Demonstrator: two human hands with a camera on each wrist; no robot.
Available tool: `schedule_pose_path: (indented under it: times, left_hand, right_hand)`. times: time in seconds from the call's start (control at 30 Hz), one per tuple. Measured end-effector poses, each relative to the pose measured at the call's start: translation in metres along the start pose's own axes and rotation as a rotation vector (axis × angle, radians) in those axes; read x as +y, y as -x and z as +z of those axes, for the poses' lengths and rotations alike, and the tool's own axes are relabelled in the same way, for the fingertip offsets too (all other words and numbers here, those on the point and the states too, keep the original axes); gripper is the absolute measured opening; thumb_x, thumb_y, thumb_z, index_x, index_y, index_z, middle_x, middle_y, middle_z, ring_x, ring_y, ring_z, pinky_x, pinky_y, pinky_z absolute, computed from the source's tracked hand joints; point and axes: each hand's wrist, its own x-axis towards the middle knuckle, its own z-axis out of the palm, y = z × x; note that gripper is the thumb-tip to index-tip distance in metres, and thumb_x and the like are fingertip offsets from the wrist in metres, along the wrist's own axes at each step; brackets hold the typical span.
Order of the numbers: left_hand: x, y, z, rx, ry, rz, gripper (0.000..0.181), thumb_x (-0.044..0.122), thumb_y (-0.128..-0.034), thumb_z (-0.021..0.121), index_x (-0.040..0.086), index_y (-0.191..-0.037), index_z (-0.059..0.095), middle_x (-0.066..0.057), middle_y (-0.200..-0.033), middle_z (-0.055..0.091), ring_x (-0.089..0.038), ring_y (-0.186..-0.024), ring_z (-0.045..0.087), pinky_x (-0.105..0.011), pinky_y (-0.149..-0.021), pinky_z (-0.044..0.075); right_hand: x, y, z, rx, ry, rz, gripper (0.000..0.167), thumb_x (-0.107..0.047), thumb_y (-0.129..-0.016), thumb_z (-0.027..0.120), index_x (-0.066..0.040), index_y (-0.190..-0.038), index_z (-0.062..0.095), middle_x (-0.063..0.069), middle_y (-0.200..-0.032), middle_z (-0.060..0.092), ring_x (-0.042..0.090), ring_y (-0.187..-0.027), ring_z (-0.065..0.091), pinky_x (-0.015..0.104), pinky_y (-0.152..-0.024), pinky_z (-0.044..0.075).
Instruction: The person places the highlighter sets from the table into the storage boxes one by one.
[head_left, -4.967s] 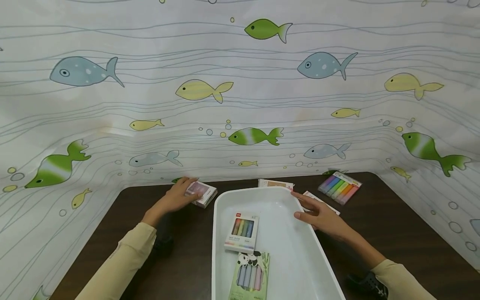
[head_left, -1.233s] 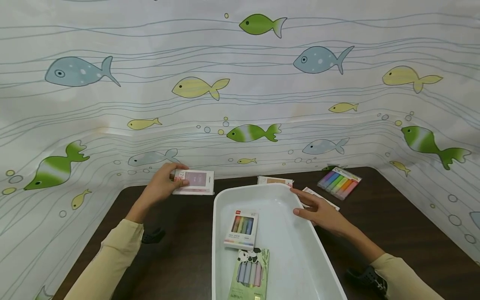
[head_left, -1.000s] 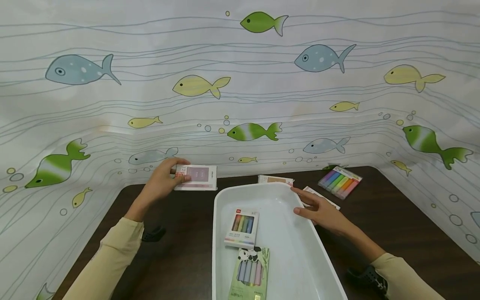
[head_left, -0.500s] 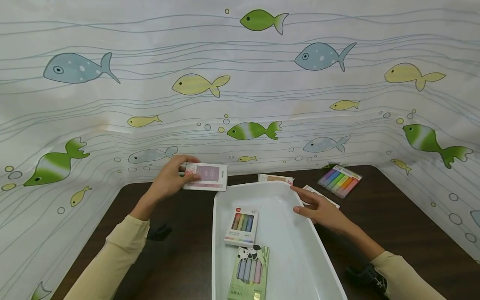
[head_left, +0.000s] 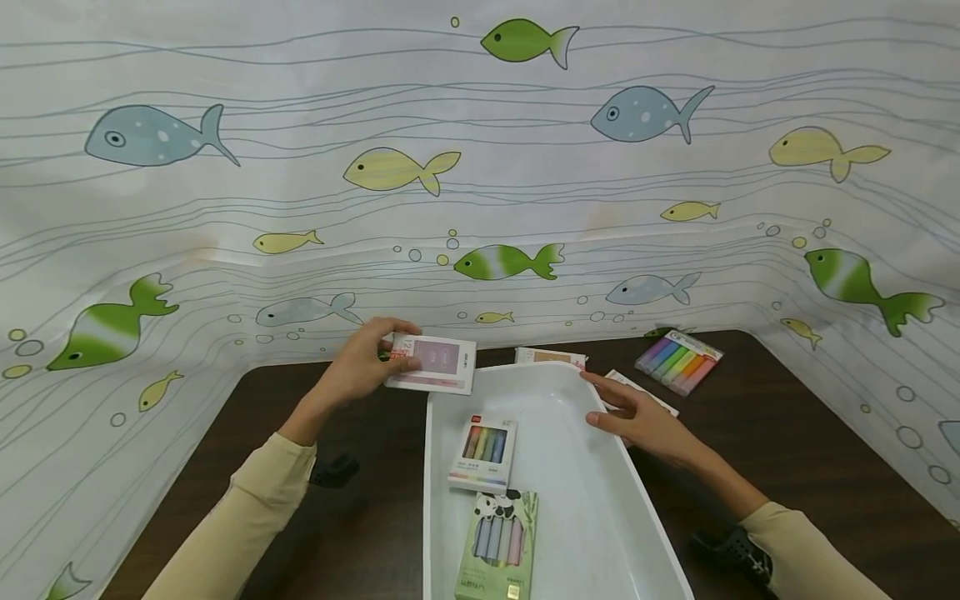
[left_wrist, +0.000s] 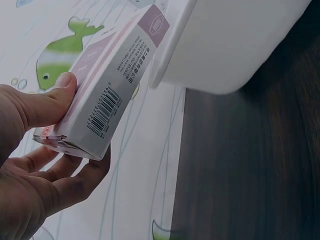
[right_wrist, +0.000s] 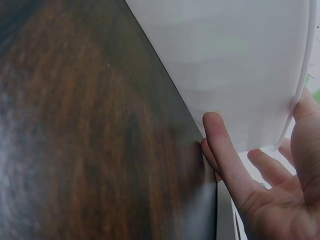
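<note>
My left hand (head_left: 363, 360) holds a small white box with a mauve front (head_left: 438, 364) by its left end, thumb on the front and fingers behind. The box is tilted above the far left corner of the white tray (head_left: 438, 517); its barcoded side (left_wrist: 107, 102) faces the left wrist camera. My right hand (head_left: 648, 423) holds the tray's far right rim, thumb over the inside and fingers against the outer wall. Inside the tray lie a white box of coloured sticks (head_left: 483, 454) and a green panda box (head_left: 497, 546), its upper end touching the white one.
Behind the tray lies a flat box with an orange-brown front (head_left: 551, 357). Another white box (head_left: 641, 392) is partly hidden by my right hand. A rainbow marker pack (head_left: 680, 361) rests at the far right of the dark table (head_left: 810, 467). A fish-print sheet (head_left: 480, 225) stands behind.
Five seconds ago my left hand was on the mauve-fronted box on the table. It has lifted the box and carried it right, over the tray's corner. My right hand stays on the rim.
</note>
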Motion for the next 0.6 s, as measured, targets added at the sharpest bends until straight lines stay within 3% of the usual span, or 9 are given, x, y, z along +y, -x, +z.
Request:
schedule_pose_path:
  times: [0.33,0.6]
  left_hand:
    - [0.013,-0.008,0.014,-0.040,-0.020,0.064,0.045,0.016,-0.0911,0.080,0.011,-0.132,0.064,-0.014,-0.138,0.051,-0.036,-0.108,0.061,-0.038,-0.072,0.055]
    - [0.019,-0.014,0.026,-0.074,-0.016,0.082,0.044,0.018,-0.0892,0.082,0.013,-0.130,0.065,-0.013,-0.135,0.052,-0.037,-0.106,0.061,-0.037,-0.072,0.057]
  right_hand:
    - [-0.001,0.000,0.001,0.010,0.009,0.024,0.067,-0.025,-0.101,0.068,-0.025,-0.160,0.037,0.015,-0.165,0.022,0.046,-0.142,0.031,0.050,-0.087,0.056]
    - [-0.002,-0.001,0.000,0.006,0.022,0.032,0.066,-0.026,-0.101,0.068,-0.025,-0.160,0.038,0.017,-0.165,0.022,0.048,-0.143,0.029,0.050,-0.085,0.057]
